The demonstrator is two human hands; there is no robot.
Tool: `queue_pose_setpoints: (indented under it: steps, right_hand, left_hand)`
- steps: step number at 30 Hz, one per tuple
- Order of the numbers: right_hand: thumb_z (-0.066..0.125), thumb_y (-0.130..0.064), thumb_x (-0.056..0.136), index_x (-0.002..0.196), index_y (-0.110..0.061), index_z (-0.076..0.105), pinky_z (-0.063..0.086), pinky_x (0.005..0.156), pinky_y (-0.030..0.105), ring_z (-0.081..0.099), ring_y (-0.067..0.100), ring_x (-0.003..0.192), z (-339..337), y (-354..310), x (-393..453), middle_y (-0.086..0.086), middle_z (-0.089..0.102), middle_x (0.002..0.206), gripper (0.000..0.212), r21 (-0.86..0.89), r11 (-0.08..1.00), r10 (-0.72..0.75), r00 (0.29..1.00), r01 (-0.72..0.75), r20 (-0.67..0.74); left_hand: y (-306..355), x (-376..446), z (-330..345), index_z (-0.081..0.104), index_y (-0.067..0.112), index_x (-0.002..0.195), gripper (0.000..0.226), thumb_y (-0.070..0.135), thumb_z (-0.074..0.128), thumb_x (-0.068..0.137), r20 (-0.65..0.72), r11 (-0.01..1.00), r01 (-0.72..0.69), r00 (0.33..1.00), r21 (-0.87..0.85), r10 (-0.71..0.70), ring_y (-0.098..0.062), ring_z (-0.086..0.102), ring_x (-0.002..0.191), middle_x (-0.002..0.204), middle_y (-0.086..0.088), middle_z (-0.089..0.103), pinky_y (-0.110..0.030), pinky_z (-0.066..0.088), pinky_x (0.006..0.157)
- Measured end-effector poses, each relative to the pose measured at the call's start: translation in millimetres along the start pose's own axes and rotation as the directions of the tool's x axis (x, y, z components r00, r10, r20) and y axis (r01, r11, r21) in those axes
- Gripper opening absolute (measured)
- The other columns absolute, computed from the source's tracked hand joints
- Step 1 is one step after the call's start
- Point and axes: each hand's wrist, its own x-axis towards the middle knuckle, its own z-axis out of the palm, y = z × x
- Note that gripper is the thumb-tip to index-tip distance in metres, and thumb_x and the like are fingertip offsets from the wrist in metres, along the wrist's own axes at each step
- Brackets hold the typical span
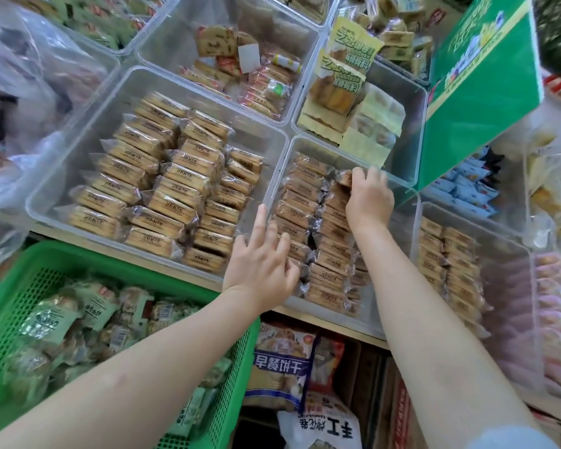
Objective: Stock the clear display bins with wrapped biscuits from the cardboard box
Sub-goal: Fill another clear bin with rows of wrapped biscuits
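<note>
1. While both hands work in the middle bin (274,186), the right hand (370,199) pinches a wrapped biscuit (345,178) at the far end of its row.
2. The left hand (261,260) rests with loose fingers on the near packs, holding nothing.
3. Packs lie crosswise, rows running away; the right grip is nearer the gap.

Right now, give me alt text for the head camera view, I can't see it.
Both hands reach into a clear bin of wrapped biscuits: the right hand grips a pack at the far end, the left hand rests on the near packs. A green basket sits below.
</note>
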Motion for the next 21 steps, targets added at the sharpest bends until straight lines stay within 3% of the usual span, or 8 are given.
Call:
queue_pose_setpoints:
  steps: [4,8,11,14,17,19,21]
  right_hand:
    - [0.054,0.001,0.096,0.128,-0.001,0.054,0.049,0.091,0.04,0.046,0.035,0.125,-2.2,-2.9,1.7,0.021,0.049,0.137,0.032,-0.082,0.991,0.112,0.992,-0.106,0.062]
    - [0.045,0.005,0.097,0.133,-0.004,0.045,0.048,0.083,0.04,0.049,0.034,0.118,4.5,-7.6,1.6,0.021,0.05,0.132,0.037,0.139,0.99,-0.024,0.998,0.015,0.059]
    - [0.039,0.007,0.096,0.12,-0.002,0.052,0.044,0.081,0.035,0.05,0.033,0.116,13.0,-8.6,3.1,0.02,0.05,0.129,0.028,0.269,0.963,0.003,1.0,-0.005,0.007]
    - [0.04,0.0,0.096,0.133,0.001,0.053,0.039,0.103,0.04,0.045,0.034,0.129,20.8,-15.0,-5.4,0.02,0.051,0.136,0.038,0.298,0.954,0.013,0.999,-0.026,0.045]
    - [0.034,-0.025,0.106,0.157,-0.011,0.03,0.018,0.121,0.049,0.022,0.026,0.152,17.8,-17.6,-19.2,0.01,0.03,0.163,0.053,0.264,0.96,0.047,0.981,-0.097,0.187]
    - [0.028,-0.038,0.107,0.161,-0.018,0.017,0.01,0.123,0.054,0.009,0.021,0.156,10.9,-11.6,-28.8,0.003,0.015,0.168,0.058,0.219,0.973,0.0,0.952,-0.071,0.307]
    - [0.03,-0.043,0.107,0.162,-0.022,0.016,0.01,0.123,0.055,0.008,0.022,0.156,-3.2,-3.6,-42.2,0.001,0.013,0.169,0.06,0.213,0.977,-0.084,0.91,-0.004,0.405]
  left_hand:
    - [0.3,-0.6,-0.1,0.04,0.013,0.146,0.063,0.048,0.025,0.096,0.003,1.0,0.001,1.0,0.01,-0.001,-0.032,-0.013,0.154,0.163,-0.015,0.026,-0.052,0.034,0.109]
    - [1.0,-1.2,-1.9,0.039,0.013,0.146,0.063,0.048,0.024,0.096,0.01,1.0,0.002,1.0,0.009,-0.002,-0.032,-0.015,0.153,0.164,-0.015,0.023,-0.052,0.033,0.111]
    - [0.6,-0.9,-1.6,0.04,0.013,0.145,0.062,0.047,0.024,0.096,0.008,1.0,0.005,1.0,0.016,-0.005,-0.032,-0.015,0.153,0.163,-0.016,0.024,-0.052,0.034,0.111]
    - [1.1,-1.1,-0.1,0.044,0.013,0.14,0.059,0.047,0.025,0.095,0.007,0.999,0.013,1.0,0.04,-0.013,-0.031,-0.012,0.154,0.162,-0.015,0.027,-0.051,0.036,0.109]
    - [1.1,-1.2,1.1,0.045,0.015,0.138,0.058,0.048,0.024,0.095,-0.002,0.999,0.022,1.0,0.043,-0.022,-0.03,-0.012,0.154,0.162,-0.014,0.029,-0.052,0.036,0.109]
    - [1.4,-1.0,1.4,0.044,0.016,0.138,0.057,0.049,0.024,0.095,-0.006,0.998,0.027,1.0,0.052,-0.026,-0.03,-0.012,0.154,0.162,-0.013,0.028,-0.052,0.036,0.109]
    - [1.4,-1.2,1.7,0.045,0.017,0.138,0.057,0.049,0.024,0.096,-0.005,0.997,0.037,0.999,0.063,-0.037,-0.029,-0.012,0.154,0.162,-0.012,0.028,-0.05,0.037,0.108]
